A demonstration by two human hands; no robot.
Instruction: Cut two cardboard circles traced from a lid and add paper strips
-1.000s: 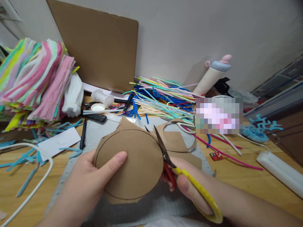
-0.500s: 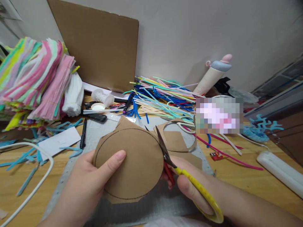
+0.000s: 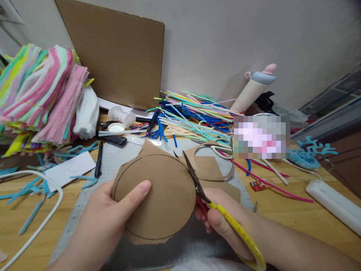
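The brown cardboard piece carries a thin dark drawn circle; its right side is already trimmed round along that line, while pointed and angular leftovers remain at the top, left and bottom. It is held roughly flat, tilted slightly towards the viewer, by the left hand with the thumb pressed on its face. The scissors, with yellow and red handles and dark blades, sit in the right hand, blades slightly parted at the cardboard's upper right edge, tips pointing away.
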